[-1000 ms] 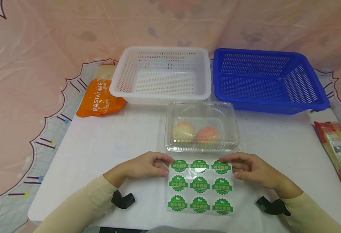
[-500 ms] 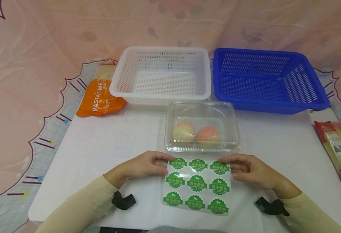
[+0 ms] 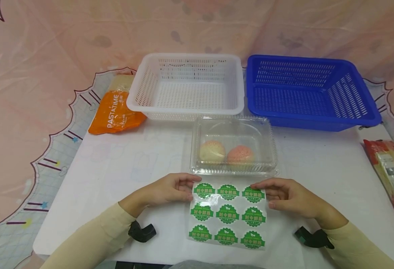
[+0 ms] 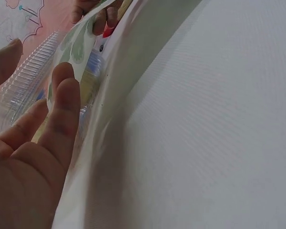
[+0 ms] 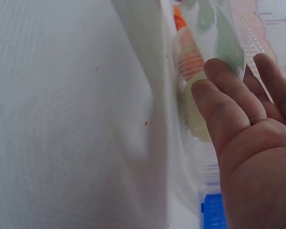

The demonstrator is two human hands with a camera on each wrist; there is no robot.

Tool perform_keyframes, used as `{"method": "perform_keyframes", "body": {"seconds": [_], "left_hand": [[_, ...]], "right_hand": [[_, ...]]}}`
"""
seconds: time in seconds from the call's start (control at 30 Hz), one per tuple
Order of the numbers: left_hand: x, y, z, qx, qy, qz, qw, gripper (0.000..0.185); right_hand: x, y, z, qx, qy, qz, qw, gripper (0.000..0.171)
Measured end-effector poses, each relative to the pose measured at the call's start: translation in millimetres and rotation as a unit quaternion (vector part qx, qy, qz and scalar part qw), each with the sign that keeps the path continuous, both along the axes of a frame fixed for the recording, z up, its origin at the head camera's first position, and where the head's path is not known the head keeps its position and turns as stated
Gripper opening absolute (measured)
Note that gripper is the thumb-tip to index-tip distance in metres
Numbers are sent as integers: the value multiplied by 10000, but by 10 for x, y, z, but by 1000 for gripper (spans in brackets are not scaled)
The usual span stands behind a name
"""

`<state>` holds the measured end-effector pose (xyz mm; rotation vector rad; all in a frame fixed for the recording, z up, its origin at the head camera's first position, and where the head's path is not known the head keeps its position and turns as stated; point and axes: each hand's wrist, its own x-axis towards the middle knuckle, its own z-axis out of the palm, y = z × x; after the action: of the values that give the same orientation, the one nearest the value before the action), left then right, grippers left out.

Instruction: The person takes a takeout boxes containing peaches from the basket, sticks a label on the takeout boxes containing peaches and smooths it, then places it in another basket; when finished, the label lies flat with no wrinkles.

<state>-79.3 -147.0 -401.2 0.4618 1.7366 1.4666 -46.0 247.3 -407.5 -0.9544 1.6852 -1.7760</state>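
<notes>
A white sheet of round green stickers (image 3: 227, 213) lies between my hands, raised off the table in the wrist views. My left hand (image 3: 170, 190) holds its upper left edge, index finger over the corner. My right hand (image 3: 292, 196) holds the upper right edge the same way. Close-up, the left fingers (image 4: 69, 93) and the right fingers (image 5: 229, 90) are at the sheet's edges. Just beyond it stands a clear plastic clamshell box (image 3: 233, 129), lid down, containing a pale yellow ball-shaped item (image 3: 212, 151) and a pink one (image 3: 240, 154).
Behind the box are a white basket (image 3: 185, 113) and a blue basket (image 3: 312, 121), side by side. An orange PASTATIME bag (image 3: 114, 114) leans at the white basket's left. A red and yellow packet (image 3: 390, 179) lies at the table's right edge.
The sticker sheet has shifted slightly left and its lower edge has swung left, so it now sits a little slanted. Both hands stay almost in place on its edges.
</notes>
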Motion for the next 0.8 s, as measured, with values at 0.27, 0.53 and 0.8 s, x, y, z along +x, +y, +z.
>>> {"method": "perform_keyframes", "body": {"seconds": [0.27,0.53,0.8], "left_hand": [[27,-47,107,-51,160,-33,9999,52],[34,-52,230,158,317,-117,9993,50],[59,43,272,453,396,98,9981,56]], "right_hand": [[17,-21,42,5,25,21,10000,48],[24,-25,107,253,54,-163,9995,50],[15,-58,168,143,276,-139,9994,51]]}}
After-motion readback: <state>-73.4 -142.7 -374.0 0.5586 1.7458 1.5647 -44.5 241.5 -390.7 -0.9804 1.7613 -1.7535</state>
